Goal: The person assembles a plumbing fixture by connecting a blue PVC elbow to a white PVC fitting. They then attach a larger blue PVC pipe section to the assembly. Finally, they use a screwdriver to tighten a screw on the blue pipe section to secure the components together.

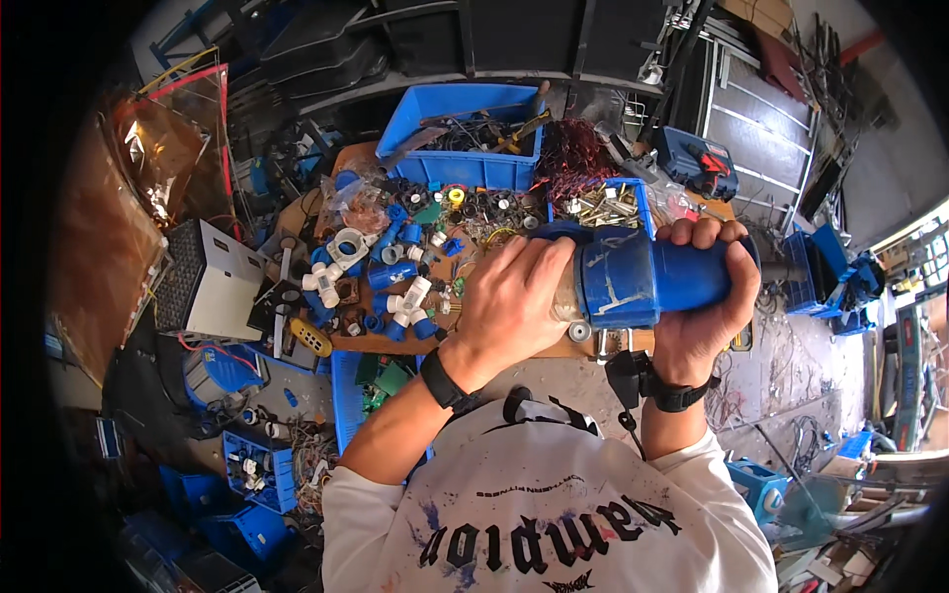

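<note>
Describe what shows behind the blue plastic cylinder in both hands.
Behind the cylinder, a blue rectangular plastic tray holds brass-coloured, elongated metal pieces; its near end is covered.

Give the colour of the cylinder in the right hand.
The cylinder is blue, best seen in head view.

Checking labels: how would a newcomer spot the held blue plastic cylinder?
Find the cluttered brown table. Over its near side, the left hand and right hand grip the blue plastic cylinder. Its pale-streaked collar sets it apart from the loose blue plastic fittings.
</note>
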The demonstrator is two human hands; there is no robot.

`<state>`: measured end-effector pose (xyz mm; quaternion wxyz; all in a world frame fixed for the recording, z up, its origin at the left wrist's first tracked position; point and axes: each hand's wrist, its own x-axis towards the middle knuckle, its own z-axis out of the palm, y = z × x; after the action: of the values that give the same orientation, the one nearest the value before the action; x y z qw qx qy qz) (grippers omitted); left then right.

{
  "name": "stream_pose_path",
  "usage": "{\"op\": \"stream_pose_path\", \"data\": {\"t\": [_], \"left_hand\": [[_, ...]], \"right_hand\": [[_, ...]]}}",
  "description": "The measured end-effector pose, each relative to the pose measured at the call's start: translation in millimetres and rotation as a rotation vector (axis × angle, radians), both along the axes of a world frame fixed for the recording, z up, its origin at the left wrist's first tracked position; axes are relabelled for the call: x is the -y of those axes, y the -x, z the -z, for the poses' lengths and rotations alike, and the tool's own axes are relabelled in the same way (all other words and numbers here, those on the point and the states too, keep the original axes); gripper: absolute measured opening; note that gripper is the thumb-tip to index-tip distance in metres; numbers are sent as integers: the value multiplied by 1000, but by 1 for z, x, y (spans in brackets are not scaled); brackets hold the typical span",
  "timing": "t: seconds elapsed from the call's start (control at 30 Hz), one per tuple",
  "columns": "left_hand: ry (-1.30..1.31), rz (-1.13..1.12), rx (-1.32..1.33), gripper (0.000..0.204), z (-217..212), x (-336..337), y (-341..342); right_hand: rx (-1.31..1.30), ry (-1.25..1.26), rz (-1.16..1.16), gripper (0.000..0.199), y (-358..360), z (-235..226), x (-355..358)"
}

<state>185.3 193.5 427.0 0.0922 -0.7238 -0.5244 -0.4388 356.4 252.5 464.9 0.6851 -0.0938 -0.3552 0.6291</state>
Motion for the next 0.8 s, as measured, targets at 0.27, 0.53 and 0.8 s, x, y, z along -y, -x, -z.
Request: {"op": "stream_pose_path", "data": {"t": [0.27,0.53,0.8], "left_hand": [[27,88,80,63,2,2,3],[38,103,78,61,1,9,7],[38,90,85,60,3,15,10]], "right_hand": [[21,-74,7,19,4,-4,9],[-3,-151,-27,25,2,1,12],[17,-237,-88,28,5,4,9]]}}
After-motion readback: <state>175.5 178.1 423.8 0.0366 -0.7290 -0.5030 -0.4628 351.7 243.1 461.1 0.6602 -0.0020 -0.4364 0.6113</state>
